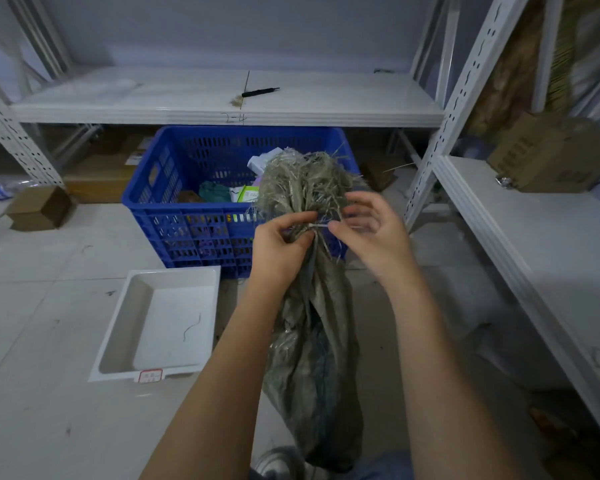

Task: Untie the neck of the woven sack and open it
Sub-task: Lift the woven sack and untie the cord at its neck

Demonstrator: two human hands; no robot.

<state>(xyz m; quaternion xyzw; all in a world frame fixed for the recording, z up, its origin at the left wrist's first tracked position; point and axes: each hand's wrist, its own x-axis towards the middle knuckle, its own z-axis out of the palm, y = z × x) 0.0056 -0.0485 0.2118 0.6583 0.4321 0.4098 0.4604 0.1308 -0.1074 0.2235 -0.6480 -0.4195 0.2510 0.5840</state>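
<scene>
A grey-green woven sack (317,344) stands upright between my forearms, its frayed top (305,178) bunched above a tied neck. A pale thin tie (321,226) crosses the neck. My left hand (279,242) grips the neck from the left, thumb and fingers closed on the gathered fabric. My right hand (368,225) is at the neck's right side; its thumb and forefinger pinch the end of the tie while the other fingers are spread.
A blue plastic crate (174,199) with assorted items stands behind the sack. A white tray (160,327) lies on the floor at left. White metal shelving (222,109) runs behind and along the right (534,237). A small cardboard box (39,207) sits far left.
</scene>
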